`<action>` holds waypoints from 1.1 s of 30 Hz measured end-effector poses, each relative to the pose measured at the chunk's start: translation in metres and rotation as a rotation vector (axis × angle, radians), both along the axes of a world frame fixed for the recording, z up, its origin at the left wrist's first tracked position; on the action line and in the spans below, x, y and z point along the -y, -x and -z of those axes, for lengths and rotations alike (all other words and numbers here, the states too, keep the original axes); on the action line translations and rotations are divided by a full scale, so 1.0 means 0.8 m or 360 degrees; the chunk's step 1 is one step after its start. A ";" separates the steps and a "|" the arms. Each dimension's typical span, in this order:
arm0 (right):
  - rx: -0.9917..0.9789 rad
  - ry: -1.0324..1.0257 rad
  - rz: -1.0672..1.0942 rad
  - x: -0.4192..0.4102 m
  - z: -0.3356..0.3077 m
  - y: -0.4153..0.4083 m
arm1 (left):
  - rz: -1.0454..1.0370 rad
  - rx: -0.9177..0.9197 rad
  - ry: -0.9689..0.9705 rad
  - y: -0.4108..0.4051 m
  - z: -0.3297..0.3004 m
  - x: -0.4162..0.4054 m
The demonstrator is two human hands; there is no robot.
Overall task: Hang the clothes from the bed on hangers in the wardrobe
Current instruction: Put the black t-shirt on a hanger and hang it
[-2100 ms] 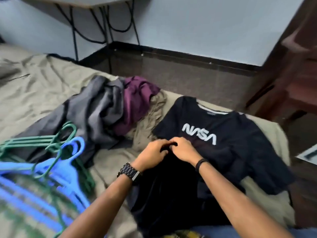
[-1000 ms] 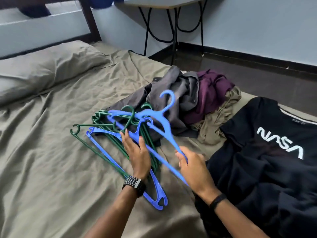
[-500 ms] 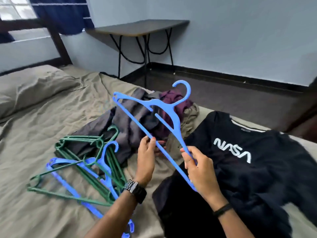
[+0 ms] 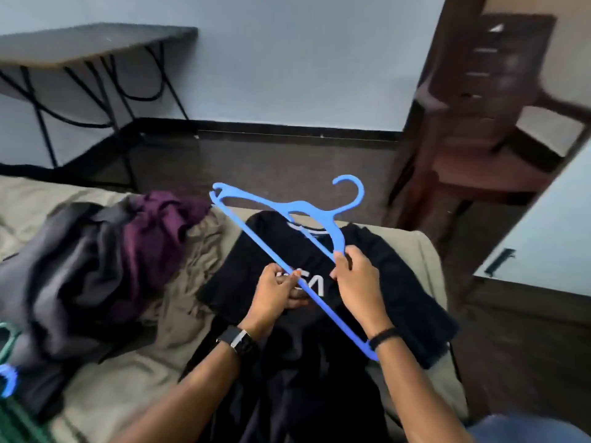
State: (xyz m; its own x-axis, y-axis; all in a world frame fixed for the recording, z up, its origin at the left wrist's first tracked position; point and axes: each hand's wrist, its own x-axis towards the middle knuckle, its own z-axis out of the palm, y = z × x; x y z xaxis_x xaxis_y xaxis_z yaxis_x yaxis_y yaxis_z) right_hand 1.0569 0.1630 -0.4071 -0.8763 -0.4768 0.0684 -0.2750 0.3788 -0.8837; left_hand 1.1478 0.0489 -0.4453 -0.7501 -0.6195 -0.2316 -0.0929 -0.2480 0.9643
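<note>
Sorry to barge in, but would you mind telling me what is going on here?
A person is holding a blue hanger in both hands over a black T-shirt spread on the bed. The left hand grips its bottom bar, the right hand one sloping arm. The shirt is not yet on it. A pile of grey and purple clothes waits beside it.

Blue plastic hanger point(image 4: 289, 208): smooth, slight sheen. Black cloth T-shirt point(image 4: 396, 282): soft, matt. Olive bedsheet point(image 4: 134, 372): matt, creased fabric. Dark brown wooden chair point(image 4: 486, 129): polished, glossy.
</note>
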 end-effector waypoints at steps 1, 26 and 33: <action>-0.0055 -0.0034 0.0062 -0.006 -0.002 0.016 | 0.0071 0.0029 0.0001 0.017 0.004 -0.007; -0.0415 -0.0471 0.0340 -0.059 -0.006 0.159 | -0.0100 0.1014 0.1116 0.183 0.043 0.165; -0.0505 -0.0500 0.0240 -0.064 -0.009 0.166 | -0.0346 0.0508 0.0974 0.165 0.032 0.161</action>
